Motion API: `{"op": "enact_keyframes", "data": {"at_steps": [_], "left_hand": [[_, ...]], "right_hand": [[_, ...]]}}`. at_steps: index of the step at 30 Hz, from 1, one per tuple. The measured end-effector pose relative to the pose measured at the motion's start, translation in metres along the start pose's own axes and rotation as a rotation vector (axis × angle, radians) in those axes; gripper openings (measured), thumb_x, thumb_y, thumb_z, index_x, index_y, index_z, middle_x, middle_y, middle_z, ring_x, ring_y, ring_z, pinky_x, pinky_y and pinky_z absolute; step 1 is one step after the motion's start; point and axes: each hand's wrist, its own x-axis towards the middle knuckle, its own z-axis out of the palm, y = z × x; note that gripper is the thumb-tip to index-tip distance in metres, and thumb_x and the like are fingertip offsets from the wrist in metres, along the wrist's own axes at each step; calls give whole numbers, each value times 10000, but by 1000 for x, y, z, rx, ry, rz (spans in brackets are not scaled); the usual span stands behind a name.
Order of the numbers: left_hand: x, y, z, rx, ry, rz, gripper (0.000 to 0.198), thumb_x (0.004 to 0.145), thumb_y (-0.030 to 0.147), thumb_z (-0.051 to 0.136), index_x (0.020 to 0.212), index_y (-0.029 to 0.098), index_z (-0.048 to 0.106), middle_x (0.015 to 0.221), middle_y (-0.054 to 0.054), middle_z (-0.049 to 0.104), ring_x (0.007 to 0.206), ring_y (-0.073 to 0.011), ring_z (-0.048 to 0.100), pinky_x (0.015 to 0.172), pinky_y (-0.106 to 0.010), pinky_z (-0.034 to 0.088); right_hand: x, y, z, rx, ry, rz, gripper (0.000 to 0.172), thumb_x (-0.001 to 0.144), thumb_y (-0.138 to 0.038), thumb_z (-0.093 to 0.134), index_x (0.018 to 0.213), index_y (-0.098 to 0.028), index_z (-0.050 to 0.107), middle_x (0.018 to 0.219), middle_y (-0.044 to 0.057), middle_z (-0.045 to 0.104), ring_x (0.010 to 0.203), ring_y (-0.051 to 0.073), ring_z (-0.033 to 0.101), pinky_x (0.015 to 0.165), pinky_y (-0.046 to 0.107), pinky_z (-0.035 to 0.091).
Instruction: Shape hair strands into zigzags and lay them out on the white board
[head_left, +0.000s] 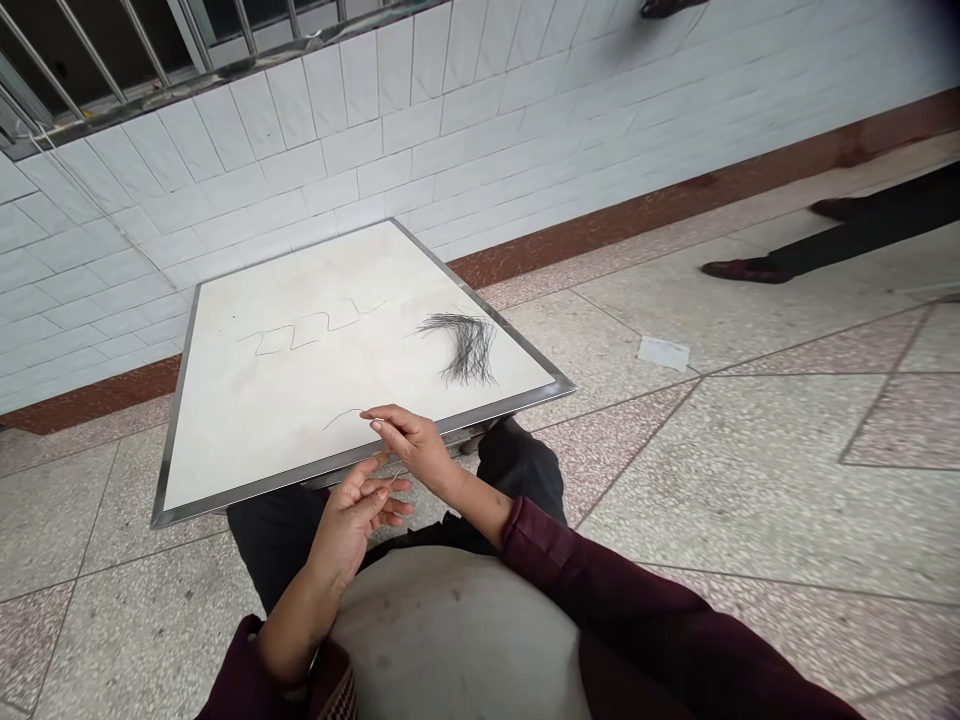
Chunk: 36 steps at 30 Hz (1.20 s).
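A thin dark wire sticks out from my right hand, whose thumb and fingers pinch it just over the near edge of the white board. Below and to the left, my left hand has its thumb and index finger together on a fine pale-looking wire, the other fingers loosely curled. Whether both hands hold one piece I cannot tell. Several wires bent into zigzags lie in a row on the board. A loose bundle of black wires rests at its right side.
The board has a metal rim and stands before my knees, against a white tiled wall. A barred window is at upper left. A white paper lies on the floor; a person's legs are at right.
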Motion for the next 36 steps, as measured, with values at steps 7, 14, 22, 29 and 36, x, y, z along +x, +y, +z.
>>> {"op": "enact_keyframes", "data": {"at_steps": [7,14,22,29,36], "left_hand": [[3,-1,2,-12,-41,10,493,825,315,674,1277,186,524,1074,-124,698,778,-174,689,647,-255,489],[4,3,-5,-32,-27,27,470,816,387,683,1221,165,592,1057,-134,697,881,-197,659,713,-278,488],[17,8,-1,46,235,263,373,804,405,687,1132,227,686,1175,-73,665,975,-182,606,714,-246,445],[20,8,0,-55,406,339,273,746,383,742,957,209,741,1028,-47,709,904,-155,619,695,-225,441],[15,26,-8,-103,517,434,331,757,380,735,1019,178,727,937,-65,715,784,-124,630,678,-225,455]], "right_hand": [[-3,0,1,7,106,-51,213,882,-350,561,977,-227,707,952,49,724,524,97,532,487,228,449],[-1,-1,0,248,60,134,278,864,-432,583,1002,-210,679,739,3,664,398,53,353,369,204,326],[-10,-2,7,86,-184,48,308,924,-410,500,1087,-217,676,724,4,637,581,114,553,558,235,464],[-14,2,12,-53,-328,-81,359,949,-319,467,1294,-244,528,891,21,656,752,135,603,710,266,470],[-22,7,16,179,-381,132,424,900,-423,558,1246,-202,451,695,-59,506,524,81,451,500,211,380]]}}
